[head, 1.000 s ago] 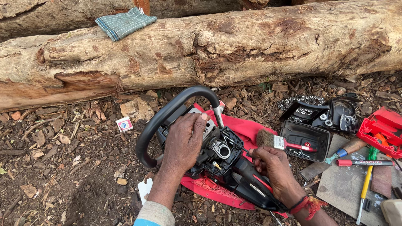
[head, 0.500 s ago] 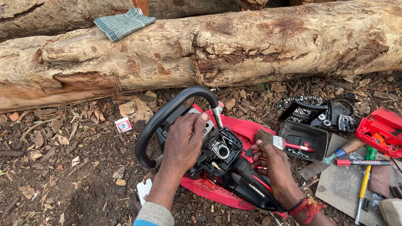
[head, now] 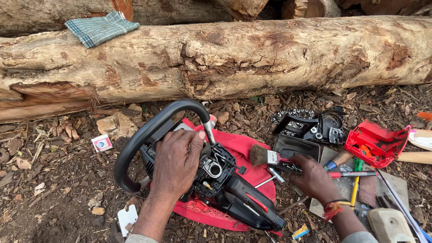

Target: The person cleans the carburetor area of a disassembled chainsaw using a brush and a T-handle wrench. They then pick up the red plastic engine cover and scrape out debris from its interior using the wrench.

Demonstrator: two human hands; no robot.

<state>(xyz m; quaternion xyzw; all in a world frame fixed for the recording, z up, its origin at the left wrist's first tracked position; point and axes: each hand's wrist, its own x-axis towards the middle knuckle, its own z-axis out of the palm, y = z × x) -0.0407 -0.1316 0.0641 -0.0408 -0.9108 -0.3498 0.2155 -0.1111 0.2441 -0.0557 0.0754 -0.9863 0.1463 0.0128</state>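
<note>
Left hand (head: pixel 175 164): flat on the chainsaw body (head: pixel 216 180), palm down, fingers spread; pressing, not clenched round anything.
Right hand (head: pixel 315 182): at 3 o'clock of the saw, down among the tools on the ground; fingers curled under, grip cannot be told. Nearest to it are the brush and the black cover.
Chainsaw body: lies stripped on a red cloth (head: pixel 243 153), frame centre; black loop handle (head: pixel 144 135) arcs from 9 to 12 o'clock.
Brush (head: pixel 270 157): rests on the black cover (head: pixel 294 148), bristles toward the saw.
Screwdrivers (head: pixel 355 173): at 3 o'clock, beyond the right hand, beside a red tray (head: pixel 375 144).
Chain (head: pixel 292 113): coiled at 1 o'clock, next to a clutch cover (head: pixel 330 128).
Log (head: pixel 225 58): across the far side, 12 o'clock; checked cloth (head: pixel 101 28) on top at 11.
Technique note (judgement): keep the left palm's weight steady so the body cannot rock on the cloth; keep dirt out of the open engine.
</note>
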